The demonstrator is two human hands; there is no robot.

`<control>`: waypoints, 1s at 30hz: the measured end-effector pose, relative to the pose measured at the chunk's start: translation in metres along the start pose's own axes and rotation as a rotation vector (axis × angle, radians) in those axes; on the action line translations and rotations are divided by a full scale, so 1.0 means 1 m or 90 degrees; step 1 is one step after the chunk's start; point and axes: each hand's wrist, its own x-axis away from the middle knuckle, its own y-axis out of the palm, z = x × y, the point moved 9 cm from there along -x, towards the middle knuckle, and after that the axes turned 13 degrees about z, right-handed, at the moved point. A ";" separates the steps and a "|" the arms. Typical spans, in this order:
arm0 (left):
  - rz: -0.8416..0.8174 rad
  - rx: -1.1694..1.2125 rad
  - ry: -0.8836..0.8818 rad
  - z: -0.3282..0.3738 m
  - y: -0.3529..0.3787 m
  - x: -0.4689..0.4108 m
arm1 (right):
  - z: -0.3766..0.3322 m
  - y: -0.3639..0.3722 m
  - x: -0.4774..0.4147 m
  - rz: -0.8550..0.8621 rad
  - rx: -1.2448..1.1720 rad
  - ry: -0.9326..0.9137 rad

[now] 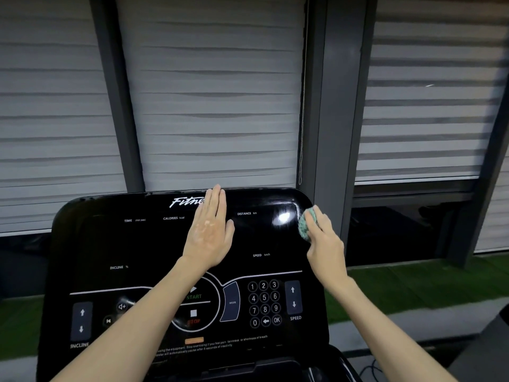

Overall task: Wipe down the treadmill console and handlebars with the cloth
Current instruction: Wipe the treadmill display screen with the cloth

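The right hand (pixel 325 244) grips the cloth (pixel 305 224) against the console (pixel 154 244)'s upper right corner, left hand (pixel 210 230) flat beside it; the handlebars, out of view, probably remain.

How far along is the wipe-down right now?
Done: nothing provably; the console shows no clear wiped area. In hand: the right hand holds the cloth on the console's top right corner, while the left hand lies flat near its top middle. Left: likely the button panel, and the handlebars, which are out of view.
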 end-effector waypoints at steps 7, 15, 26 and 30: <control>-0.009 -0.011 0.007 0.002 -0.002 -0.002 | -0.002 0.000 -0.024 -0.051 0.025 -0.017; -0.009 -0.025 0.008 0.001 -0.002 0.002 | -0.005 -0.002 -0.008 -0.019 0.017 -0.015; -0.011 -0.028 0.013 0.000 -0.001 0.002 | 0.006 -0.003 0.015 -0.059 0.016 0.012; -0.012 -0.023 0.021 0.000 -0.003 0.002 | -0.001 -0.002 -0.012 -0.044 0.019 0.019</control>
